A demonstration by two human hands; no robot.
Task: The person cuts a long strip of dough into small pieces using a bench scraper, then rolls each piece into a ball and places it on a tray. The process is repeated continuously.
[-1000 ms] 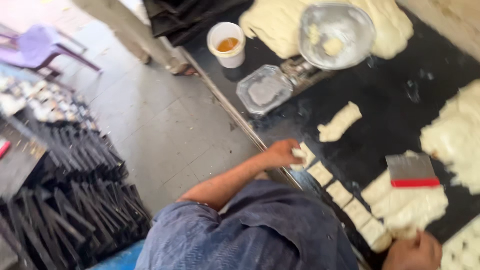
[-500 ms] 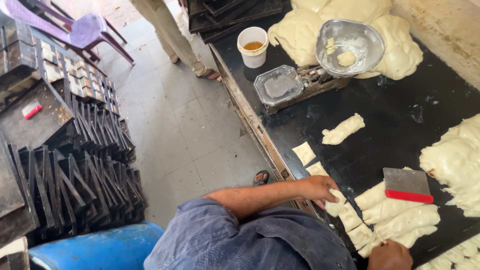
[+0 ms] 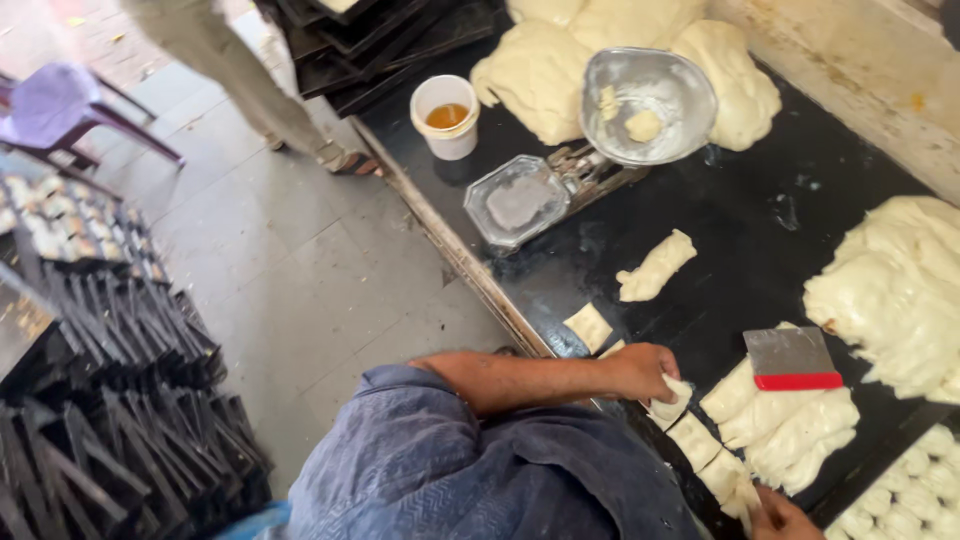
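Black stacked trays (image 3: 110,400) fill the lower left, partly cut off. At centre bottom, left hand (image 3: 640,372) is closed around a pale dough piece (image 3: 670,402) at the black table (image 3: 720,200) edge. Right hand (image 3: 785,518), lower right, is mostly cut off; fingers touch a dough strip (image 3: 735,480), grip not clear. Red-handled scraper (image 3: 793,358) lies on dough just right.

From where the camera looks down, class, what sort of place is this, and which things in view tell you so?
Probably a bakery's work area. Large mounds of dough lie on a dark worktable, a balance scale stands among them, and stacks of black baking tins sit on the floor.
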